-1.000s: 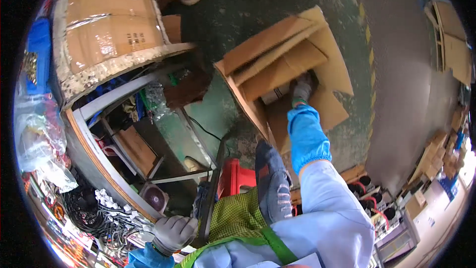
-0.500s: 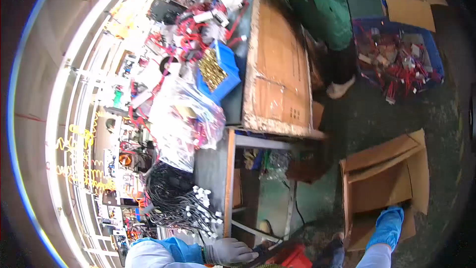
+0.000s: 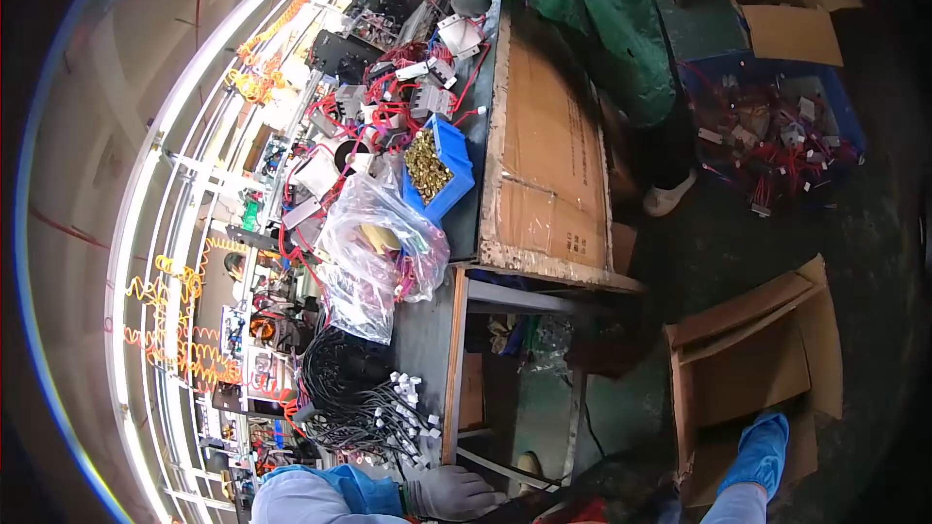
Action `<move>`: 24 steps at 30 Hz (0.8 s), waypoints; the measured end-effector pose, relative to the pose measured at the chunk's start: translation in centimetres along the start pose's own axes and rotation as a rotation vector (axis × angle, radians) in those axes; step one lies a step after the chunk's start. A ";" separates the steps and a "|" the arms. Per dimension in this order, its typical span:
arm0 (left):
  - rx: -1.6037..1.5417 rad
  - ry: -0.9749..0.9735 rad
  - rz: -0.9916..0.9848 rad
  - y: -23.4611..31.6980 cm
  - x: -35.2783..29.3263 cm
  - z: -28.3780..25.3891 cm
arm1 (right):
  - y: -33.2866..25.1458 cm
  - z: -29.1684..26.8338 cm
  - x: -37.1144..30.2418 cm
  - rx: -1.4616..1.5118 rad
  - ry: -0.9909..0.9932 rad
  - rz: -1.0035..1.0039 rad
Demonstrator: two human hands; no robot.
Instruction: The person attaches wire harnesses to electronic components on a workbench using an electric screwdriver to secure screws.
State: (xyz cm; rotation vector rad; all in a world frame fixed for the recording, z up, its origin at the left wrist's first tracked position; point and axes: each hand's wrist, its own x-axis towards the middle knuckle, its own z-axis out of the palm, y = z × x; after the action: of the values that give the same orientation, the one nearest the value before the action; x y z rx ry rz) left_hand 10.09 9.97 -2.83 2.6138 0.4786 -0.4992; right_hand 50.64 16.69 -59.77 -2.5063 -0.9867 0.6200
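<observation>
My left hand (image 3: 452, 493), in a pale grey glove with a blue sleeve cover (image 3: 364, 488), lies at the lower edge by the bench corner. Its fingers stretch to the right, side by side, and I see nothing in them. Just beyond it, a bundle of black cables (image 3: 340, 374) with white connectors (image 3: 406, 412) rests on the bench. On the right, my other arm, in a blue sleeve cover (image 3: 759, 454), reaches down into an open cardboard box (image 3: 743, 383) on the floor. The right hand itself is hidden in the dark of the box.
On the bench stand a clear plastic bag (image 3: 364, 247), a blue bin of brass-coloured parts (image 3: 449, 189) and red-wired pieces (image 3: 388, 107). A co-worker in a green apron (image 3: 621, 29) stands at the far side. A blue crate (image 3: 845, 116) of wired parts and another carton (image 3: 791, 34) are beyond.
The view has shifted slightly, and the bench looks less bright. More of the co-worker's blue sleeve and gloved hands shows at the top. My arms stay in nearly the same places.
</observation>
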 end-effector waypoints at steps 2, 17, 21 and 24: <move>0.025 -0.010 0.014 0.4 0.7 -0.8 | 2.9 -0.2 -2.7 -0.010 -0.040 0.022; -0.022 0.168 0.104 -0.1 0.1 -0.5 | 10.0 -21.1 -13.6 -0.043 -0.150 0.295; -0.013 0.193 0.148 0.2 -0.1 -0.6 | 2.1 -29.5 -19.7 0.228 0.147 0.471; -0.002 0.150 0.140 0.2 -0.8 0.6 | 1.0 -29.4 -23.7 0.642 0.378 0.097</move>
State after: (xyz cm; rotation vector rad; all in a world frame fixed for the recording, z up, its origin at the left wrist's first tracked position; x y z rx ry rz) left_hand 9.32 9.27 -2.96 2.6709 0.3384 -0.2589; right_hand 50.96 -6.06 -29.63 -1.9932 -0.4351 0.3845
